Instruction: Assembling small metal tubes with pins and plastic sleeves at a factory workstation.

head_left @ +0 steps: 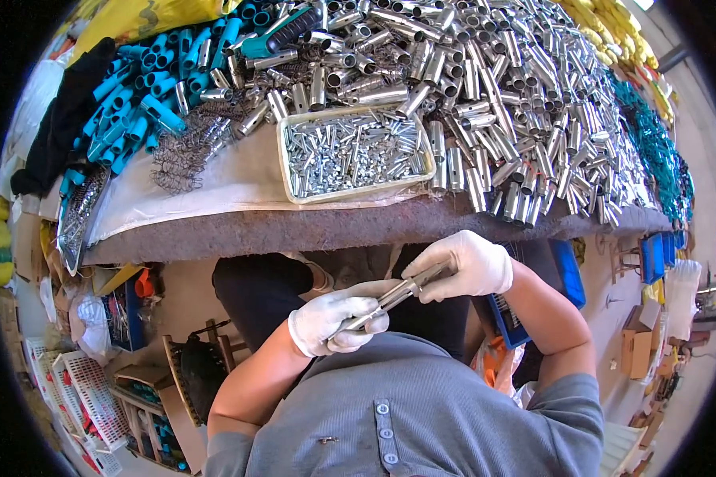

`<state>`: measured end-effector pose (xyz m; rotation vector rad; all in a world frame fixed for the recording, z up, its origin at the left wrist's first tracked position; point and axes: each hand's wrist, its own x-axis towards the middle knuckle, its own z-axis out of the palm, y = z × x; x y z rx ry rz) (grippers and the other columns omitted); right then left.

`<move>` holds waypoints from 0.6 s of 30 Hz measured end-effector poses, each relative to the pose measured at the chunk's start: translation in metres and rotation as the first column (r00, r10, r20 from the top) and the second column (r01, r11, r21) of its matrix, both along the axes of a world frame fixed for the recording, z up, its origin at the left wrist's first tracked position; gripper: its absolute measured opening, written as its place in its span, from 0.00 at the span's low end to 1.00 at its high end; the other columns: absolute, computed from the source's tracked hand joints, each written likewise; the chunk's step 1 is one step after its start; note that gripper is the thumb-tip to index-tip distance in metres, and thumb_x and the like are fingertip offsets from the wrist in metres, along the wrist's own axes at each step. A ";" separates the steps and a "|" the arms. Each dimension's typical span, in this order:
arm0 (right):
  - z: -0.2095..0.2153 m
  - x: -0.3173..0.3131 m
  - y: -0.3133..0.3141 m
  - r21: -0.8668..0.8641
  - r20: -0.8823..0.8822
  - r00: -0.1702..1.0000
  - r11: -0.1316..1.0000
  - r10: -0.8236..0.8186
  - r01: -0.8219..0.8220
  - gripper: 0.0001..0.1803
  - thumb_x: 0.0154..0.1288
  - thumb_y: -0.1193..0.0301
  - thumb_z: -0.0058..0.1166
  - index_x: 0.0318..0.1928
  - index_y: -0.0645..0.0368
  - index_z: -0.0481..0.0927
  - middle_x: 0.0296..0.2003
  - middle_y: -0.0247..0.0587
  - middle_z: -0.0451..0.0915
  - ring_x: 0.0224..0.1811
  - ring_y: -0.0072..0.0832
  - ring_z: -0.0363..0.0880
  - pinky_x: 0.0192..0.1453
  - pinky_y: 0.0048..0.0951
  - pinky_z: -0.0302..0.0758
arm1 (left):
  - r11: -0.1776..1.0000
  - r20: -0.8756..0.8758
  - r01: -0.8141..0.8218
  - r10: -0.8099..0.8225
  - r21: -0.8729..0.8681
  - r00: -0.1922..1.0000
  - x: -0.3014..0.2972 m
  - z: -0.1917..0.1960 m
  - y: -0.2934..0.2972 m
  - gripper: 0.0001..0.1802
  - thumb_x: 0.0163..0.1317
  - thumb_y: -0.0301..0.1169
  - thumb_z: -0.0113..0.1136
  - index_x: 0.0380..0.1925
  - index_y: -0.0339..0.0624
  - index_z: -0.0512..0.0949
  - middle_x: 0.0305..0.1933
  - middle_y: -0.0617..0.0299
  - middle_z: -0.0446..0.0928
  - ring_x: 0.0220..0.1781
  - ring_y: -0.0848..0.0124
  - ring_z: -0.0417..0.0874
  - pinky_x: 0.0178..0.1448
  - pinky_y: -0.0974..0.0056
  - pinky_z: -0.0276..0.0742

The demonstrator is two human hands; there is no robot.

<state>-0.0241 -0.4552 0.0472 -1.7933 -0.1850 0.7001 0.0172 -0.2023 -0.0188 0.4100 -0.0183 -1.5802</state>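
Both my hands wear white gloves and meet above my lap, below the table's front edge. My left hand [336, 319] is closed around a shiny metal tube [390, 297], which slants up to the right. My right hand [463, 267] grips a second metal tube piece [433, 276] at the upper end of the first. The two pieces touch or overlap; my fingers partly hide the joint, so I cannot tell whether one sits inside the other. Straight ahead on the table, a shallow cream tray [358, 195] holds many small metal pins and fittings.
A large heap of shiny metal tubes [525, 119] covers the table's middle and right. Teal tubes [127, 127] lie at the left, beside tangled wire springs [179, 163]. A teal-handled tool [282, 33] rests on top. Blue crates [561, 274] and white baskets [87, 389] stand below.
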 end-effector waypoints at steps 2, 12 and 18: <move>0.002 0.004 0.002 -0.004 -0.082 0.997 1.000 -0.010 0.010 0.14 0.61 0.75 0.56 0.47 0.66 0.79 0.35 0.42 0.83 0.32 0.21 0.82 0.37 0.22 0.79 | 1.000 0.027 0.015 -0.015 -0.014 1.000 0.002 0.000 0.000 0.27 0.68 0.34 0.43 0.67 0.44 0.57 0.30 0.63 0.66 0.13 0.85 0.58 0.13 0.81 0.53; -0.007 -0.001 0.004 0.016 -0.201 0.978 0.998 -0.051 0.056 0.11 0.64 0.77 0.52 0.46 0.65 0.74 0.32 0.41 0.82 0.32 0.23 0.82 0.34 0.22 0.80 | 0.989 0.559 -0.074 -0.008 0.125 0.829 -0.007 0.017 -0.001 0.28 0.67 0.34 0.46 0.66 0.43 0.58 0.27 0.69 0.67 0.16 0.86 0.60 0.18 0.80 0.56; 0.000 -0.005 0.010 -0.055 0.196 0.974 0.993 0.110 -0.101 0.11 0.62 0.74 0.54 0.44 0.63 0.73 0.32 0.41 0.82 0.31 0.27 0.83 0.35 0.27 0.79 | 0.999 0.307 -0.021 0.009 0.039 0.952 -0.008 0.009 0.010 0.30 0.67 0.39 0.50 0.66 0.43 0.58 0.31 0.64 0.68 0.16 0.85 0.58 0.16 0.80 0.51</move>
